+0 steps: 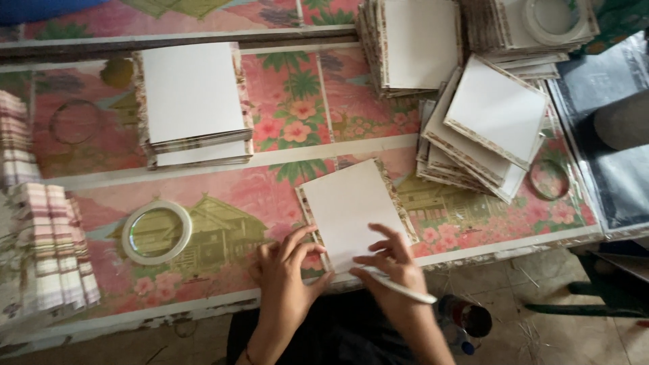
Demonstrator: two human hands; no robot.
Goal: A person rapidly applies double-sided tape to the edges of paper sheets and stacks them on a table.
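1. Left hand (287, 270) lay flat at the near-left corner of a white card (351, 209), fingers spread, fingertips touching the card's edge.
2. Right hand (392, 263) rested on the card's near-right corner, fingers loosely curled and parted, with a white pen (399, 287) tucked under them, tip pointing right.
3. Card sat tilted near the front edge of a table with a pink floral cover (284, 115), just in front of the body.
4. Noted a clear tape roll (157, 231) lying flat, well left of the hands.
5. Noted a neat stack of cards (193, 101) beyond, left of centre.
6. Noted a loose, fanned pile of cards (483, 128) to the right.
7. Noted striped cloth bundles (54, 250) at the far left edge.
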